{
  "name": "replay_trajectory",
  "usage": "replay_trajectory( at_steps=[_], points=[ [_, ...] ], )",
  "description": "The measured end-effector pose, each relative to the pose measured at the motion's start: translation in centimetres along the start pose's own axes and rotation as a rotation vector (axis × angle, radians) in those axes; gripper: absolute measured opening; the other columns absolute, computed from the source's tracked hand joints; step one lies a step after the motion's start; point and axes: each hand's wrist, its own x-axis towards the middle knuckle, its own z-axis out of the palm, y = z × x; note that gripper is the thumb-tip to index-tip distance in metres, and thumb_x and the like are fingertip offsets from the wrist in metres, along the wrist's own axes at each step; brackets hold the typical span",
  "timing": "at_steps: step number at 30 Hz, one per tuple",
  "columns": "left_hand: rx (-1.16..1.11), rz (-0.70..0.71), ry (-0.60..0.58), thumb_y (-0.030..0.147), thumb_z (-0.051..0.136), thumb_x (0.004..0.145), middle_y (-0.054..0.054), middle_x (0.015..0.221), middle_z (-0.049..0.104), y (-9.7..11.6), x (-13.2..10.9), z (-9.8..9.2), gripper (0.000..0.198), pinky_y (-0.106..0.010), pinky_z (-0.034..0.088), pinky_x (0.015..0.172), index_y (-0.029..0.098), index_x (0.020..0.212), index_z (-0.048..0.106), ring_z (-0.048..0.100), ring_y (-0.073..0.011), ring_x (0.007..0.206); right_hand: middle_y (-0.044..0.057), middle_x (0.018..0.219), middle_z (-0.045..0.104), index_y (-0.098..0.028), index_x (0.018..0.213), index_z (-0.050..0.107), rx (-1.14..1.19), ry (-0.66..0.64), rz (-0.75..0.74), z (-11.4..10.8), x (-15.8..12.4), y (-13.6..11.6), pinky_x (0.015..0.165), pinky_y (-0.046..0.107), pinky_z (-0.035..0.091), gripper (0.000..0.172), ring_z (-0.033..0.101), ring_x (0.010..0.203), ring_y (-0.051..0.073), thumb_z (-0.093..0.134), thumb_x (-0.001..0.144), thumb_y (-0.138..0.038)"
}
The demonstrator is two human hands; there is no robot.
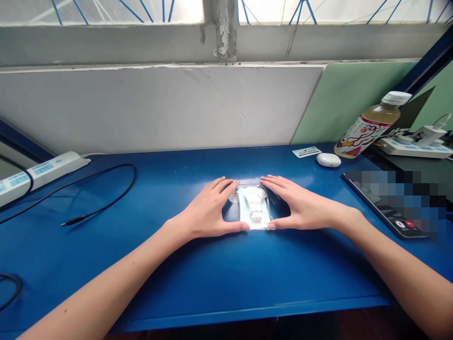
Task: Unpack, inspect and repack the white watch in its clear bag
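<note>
The clear plastic package [245, 212] lies flat on the blue desk [212, 278], centred in front of us, with a white piece [255, 208] showing inside it. We can read no brand or wording on it; glare washes out its pale surface. Its long axis runs away from us toward the wall, and the white piece lies along the same line; which end is its front we cannot tell.

Our left hand [215, 208] and right hand [300, 203] frame it from either side, both spread wide, thumbs at the near corners and fingertips by the far ones. They meet its edges, but we cannot tell how firmly they press.

To the right, the bottle [370, 127] leans in our view, its white-and-red label carrying drawn fruit and lettering we cannot make out. Small print on the card [306, 152] is also too fine to read. The phone [385, 208] shows a white and a red round button below a pixelated patch. Pale blue panels mark the power strip [60, 165] at left.
</note>
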Motion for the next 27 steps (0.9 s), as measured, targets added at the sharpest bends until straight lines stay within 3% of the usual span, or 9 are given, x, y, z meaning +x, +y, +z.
replay_trajectory(
  at_steps=[9,18,27],
  points=[
    [0.028,-0.021,-0.024,0.084,0.060,0.070,-0.017,0.159,0.034,-0.14,-0.09,0.08,0.113,-0.053,0.027,0.119,0.013,0.154,0.032,0.024,-0.0389,0.149,0.022,0.164,0.017,-0.004,0.158,0.017,0.056,-0.061,0.064,0.01,-0.09,0.10,0.120,0.055,0.025,0.124,0.015,0.151,0.040,0.065,0.070,-0.078],
    [0.015,-0.033,0.013,0.085,0.063,0.066,-0.018,0.156,0.038,0.14,0.08,0.11,0.115,-0.052,0.027,0.119,0.012,0.151,0.036,0.028,-0.0387,0.147,0.020,0.163,0.024,-0.007,0.157,0.025,0.043,-0.039,0.027,0.03,0.10,0.43,0.120,0.055,0.026,0.116,0.018,0.150,0.039,0.066,0.072,-0.075],
    [0.011,-0.027,-0.006,0.086,0.062,0.066,-0.018,0.157,0.037,0.17,-0.03,0.08,0.117,-0.051,0.026,0.120,0.011,0.152,0.035,0.026,-0.0388,0.148,0.016,0.166,0.014,-0.011,0.159,0.016,0.059,-0.060,0.051,-0.11,0.12,0.44,0.121,0.052,0.025,0.121,0.016,0.151,0.037,0.065,0.071,-0.077]
  ],
)
